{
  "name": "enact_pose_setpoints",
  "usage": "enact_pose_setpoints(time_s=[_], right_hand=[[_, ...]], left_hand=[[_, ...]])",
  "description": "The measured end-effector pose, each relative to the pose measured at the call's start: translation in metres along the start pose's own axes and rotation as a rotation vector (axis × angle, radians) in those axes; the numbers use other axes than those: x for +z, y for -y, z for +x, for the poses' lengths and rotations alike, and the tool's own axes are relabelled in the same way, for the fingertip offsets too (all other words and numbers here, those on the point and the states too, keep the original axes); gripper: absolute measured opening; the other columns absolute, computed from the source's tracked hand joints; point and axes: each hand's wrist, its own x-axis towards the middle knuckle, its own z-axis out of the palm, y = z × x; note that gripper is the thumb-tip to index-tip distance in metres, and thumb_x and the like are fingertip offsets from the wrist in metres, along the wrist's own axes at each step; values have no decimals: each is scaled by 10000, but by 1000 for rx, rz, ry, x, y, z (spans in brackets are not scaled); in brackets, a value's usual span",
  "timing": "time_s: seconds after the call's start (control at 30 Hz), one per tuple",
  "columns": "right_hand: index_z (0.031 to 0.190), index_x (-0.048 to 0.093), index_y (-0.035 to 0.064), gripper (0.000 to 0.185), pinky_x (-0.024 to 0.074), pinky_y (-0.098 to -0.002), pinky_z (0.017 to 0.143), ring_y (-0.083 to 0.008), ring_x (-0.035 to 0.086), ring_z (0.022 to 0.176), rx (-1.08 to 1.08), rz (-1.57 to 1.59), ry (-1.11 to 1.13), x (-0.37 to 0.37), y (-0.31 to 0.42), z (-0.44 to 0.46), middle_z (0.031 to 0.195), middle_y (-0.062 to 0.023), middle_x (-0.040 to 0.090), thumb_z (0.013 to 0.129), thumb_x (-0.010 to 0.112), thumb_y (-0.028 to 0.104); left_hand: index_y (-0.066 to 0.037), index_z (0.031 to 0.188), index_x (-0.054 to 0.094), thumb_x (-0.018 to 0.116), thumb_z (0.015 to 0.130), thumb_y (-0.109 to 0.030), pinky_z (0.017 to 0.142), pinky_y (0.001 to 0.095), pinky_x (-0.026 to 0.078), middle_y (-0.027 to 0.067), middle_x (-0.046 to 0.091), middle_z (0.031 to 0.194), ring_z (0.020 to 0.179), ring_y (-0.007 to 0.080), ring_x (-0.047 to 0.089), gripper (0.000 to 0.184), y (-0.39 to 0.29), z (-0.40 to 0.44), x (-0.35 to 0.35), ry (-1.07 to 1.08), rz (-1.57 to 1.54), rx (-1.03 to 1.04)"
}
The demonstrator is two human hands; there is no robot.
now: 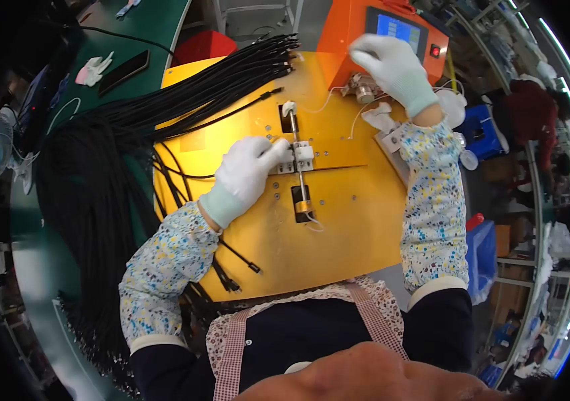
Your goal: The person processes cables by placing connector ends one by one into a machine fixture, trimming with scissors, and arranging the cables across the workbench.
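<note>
My left hand point(245, 170), in a white glove, pinches the end of a black cable point(195, 176) against the small white clamping fixture point(303, 155) in the middle of the yellow plate point(338, 234). The fingers hide the cable's plug. Metal rods run through the fixture's line, one above and a brass-tipped one point(303, 206) below. My right hand point(395, 70), also gloved, is raised in front of the orange machine point(338, 43) and partly overlaps its blue screen point(397, 30). Its fingers are curled together, with nothing visible in them.
A thick bundle of black cables point(184, 100) lies across the plate's upper left and the green table point(38, 227). Loose cable ends point(231, 286) stick out at the plate's lower left. A phone point(124, 72) and a spare glove point(94, 69) lie on the table. A blue bin point(482, 250) stands at right.
</note>
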Motion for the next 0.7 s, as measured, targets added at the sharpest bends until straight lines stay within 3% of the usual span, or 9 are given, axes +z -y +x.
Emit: enact_pose_setpoints(time_s=[0.07,0.17,0.27,0.37,0.5,0.57,0.63,0.7], right_hand=[[935,690,65,305,520,-414,755,-333,651,836,191,-184,192,-14,-14,-18,885,-142,685,813,603,331],[849,705,68,322,523,-431,740,-331,664,826,460,-483,453,-1,-10,-48,866,-178,685,791,601,367],[829,716,94,279,524,-427,730,-318,674,828,571,-613,479,29,-9,-64,854,-168,693,808,596,345],[846,720,109,258,523,-416,723,-305,681,831,486,-634,452,54,-45,-76,865,-143,702,832,584,327],[820,714,145,189,519,-388,694,-286,671,731,117,-666,364,31,28,-75,762,-102,687,823,581,279],[783,704,166,153,512,-388,632,-271,652,669,-81,-505,411,35,70,-93,726,-91,673,810,582,253],[796,701,121,145,484,-345,540,-204,618,574,-8,62,356,51,90,-114,695,-81,659,830,597,216],[808,701,73,170,440,-297,497,-143,565,528,451,328,380,63,104,-112,652,-56,631,859,607,204]], left_hand=[[-37,1129,635,557,766,100,681,346,501,140,606,904,785,283,605,395,-1,6,-6,-161,-110,-69],[-24,1124,631,555,807,101,660,334,500,149,600,905,765,291,611,350,0,5,-2,-218,-293,-195],[-23,1122,629,554,833,89,632,330,492,150,593,896,731,293,608,319,6,6,1,-255,-342,-114],[-25,1118,631,566,823,85,629,336,492,149,593,896,728,297,607,321,10,4,1,-255,-360,-98],[-28,1128,626,575,821,73,622,333,492,144,592,881,712,295,606,327,13,4,4,-290,-359,-81],[-28,1131,625,573,814,74,621,331,492,140,594,871,707,288,605,337,16,4,7,-291,-386,-77],[-26,1128,625,571,809,75,621,330,492,139,595,869,707,286,605,339,16,4,6,-280,-404,-76],[-24,1124,625,570,804,76,625,333,493,137,596,870,714,288,604,339,15,5,5,-266,-405,-84]])
